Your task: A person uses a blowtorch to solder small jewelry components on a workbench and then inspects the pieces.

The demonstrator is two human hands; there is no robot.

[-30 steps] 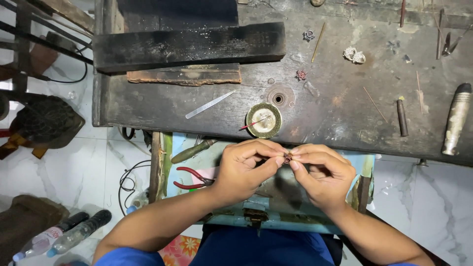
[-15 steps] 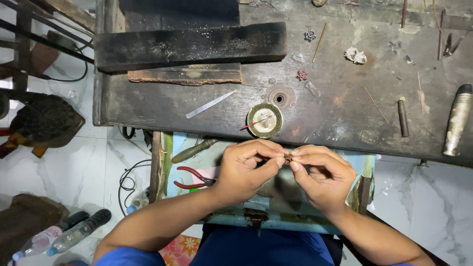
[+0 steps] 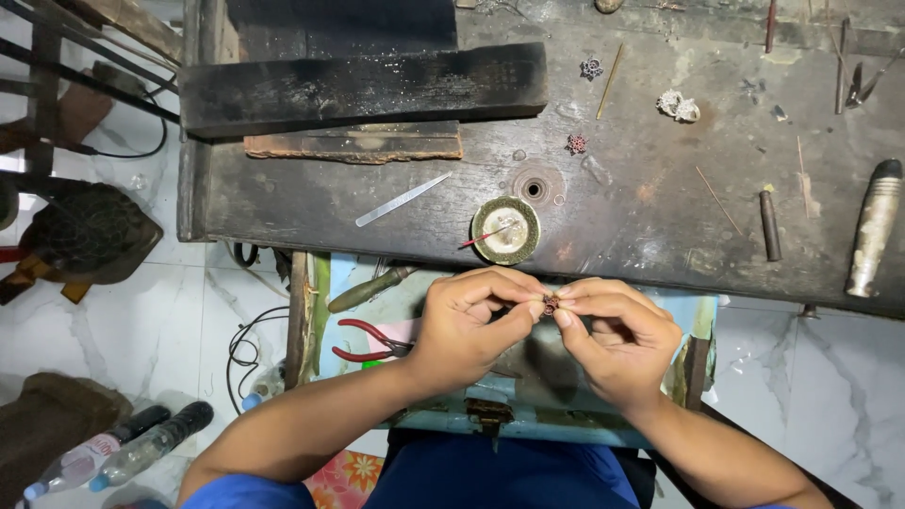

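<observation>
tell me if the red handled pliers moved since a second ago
No. The red handled pliers lie in the same spot in the open drawer, just left of the left hand, under the bench edge as before.

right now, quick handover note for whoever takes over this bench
Left hand and right hand: both pinch one small dark ornament between fingertips, over the open blue drawer.
Red-handled pliers lie in the drawer, left of the hands.
On the bench: round brass dish, flat metal file, more small ornaments.
How far the piece is worked cannot be told.
</observation>
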